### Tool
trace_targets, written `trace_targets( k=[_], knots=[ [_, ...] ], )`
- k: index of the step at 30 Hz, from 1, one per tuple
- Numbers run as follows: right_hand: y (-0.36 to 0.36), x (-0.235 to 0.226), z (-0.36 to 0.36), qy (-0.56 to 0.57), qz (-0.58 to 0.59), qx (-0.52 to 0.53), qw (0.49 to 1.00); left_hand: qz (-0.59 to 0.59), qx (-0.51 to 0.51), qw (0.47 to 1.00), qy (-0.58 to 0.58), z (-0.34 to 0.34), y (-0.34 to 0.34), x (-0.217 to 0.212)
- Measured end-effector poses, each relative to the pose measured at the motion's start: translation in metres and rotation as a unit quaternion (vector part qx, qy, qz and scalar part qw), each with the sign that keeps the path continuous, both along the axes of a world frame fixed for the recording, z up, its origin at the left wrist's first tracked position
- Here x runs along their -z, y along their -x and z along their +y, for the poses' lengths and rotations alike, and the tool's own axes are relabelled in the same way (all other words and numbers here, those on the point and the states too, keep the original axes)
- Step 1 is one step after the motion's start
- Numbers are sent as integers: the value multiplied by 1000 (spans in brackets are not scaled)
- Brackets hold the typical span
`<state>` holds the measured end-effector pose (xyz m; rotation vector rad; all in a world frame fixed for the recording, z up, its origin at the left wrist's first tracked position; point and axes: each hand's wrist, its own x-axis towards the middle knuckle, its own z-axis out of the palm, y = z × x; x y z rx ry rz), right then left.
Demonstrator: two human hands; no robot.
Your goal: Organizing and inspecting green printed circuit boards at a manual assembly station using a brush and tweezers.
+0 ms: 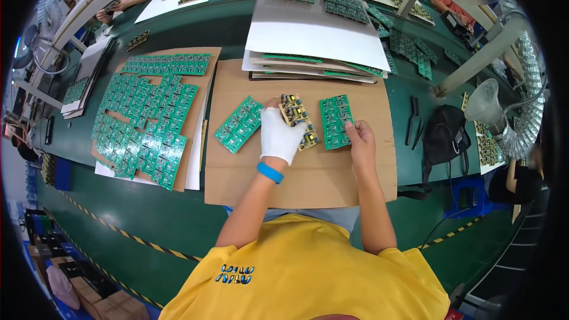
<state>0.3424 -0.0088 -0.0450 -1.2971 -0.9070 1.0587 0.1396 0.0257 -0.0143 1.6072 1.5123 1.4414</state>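
My left hand [281, 135], in a white glove with a blue wristband, is closed around a strip of populated circuit boards [298, 121]; the glove hides its lower end, and its small parts are too fine to make out. Just right of that grasp, my bare right hand [360, 141] touches the edge of a green circuit panel [335, 121] with its fingertips, and I cannot tell whether they pinch it. Both lie on a brown cardboard sheet [308, 178]. Left of my grip lies another green panel [239, 124]. Beyond it sits a stack of white sheets [314, 38].
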Motion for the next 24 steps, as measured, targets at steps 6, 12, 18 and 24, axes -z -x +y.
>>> trace_targets(
  k=[6,12,18,24],
  knots=[
    [23,-5,8,-4,-147,13,989,239,-10,970,48,-21,-13,-51],
    [32,0,-3,-92,-385,48,917,315,60,947,-37,-22,18,-22],
    [53,-22,-31,-115,-478,-37,870,481,-64,873,54,-27,111,-16],
    [62,-14,-15,-55,-508,-38,859,465,-145,849,204,-13,116,-37]
  ],
)
